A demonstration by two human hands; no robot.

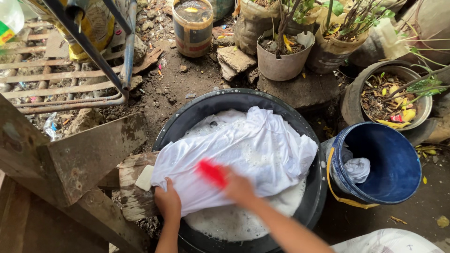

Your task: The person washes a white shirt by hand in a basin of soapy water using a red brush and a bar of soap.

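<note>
A wet white cloth (253, 150) lies spread over a black basin (187, 117) full of soapy water. My left hand (168, 202) presses the cloth's near left edge against a wooden board (131, 180) laid on the basin's rim. Blurred with motion, my right hand (238, 186) is closed on a red scrubbing brush (212, 172) that rests on the cloth. A pale bar of soap (145, 178) sits on the board, just left of my left hand.
A blue bucket (393, 187) with a white cloth inside stands right of the basin. Potted plants (285, 51) and a paint tin (193, 26) line the back. Rusty metal and a wooden beam (79, 159) crowd the left. White fabric (389, 241) lies at bottom right.
</note>
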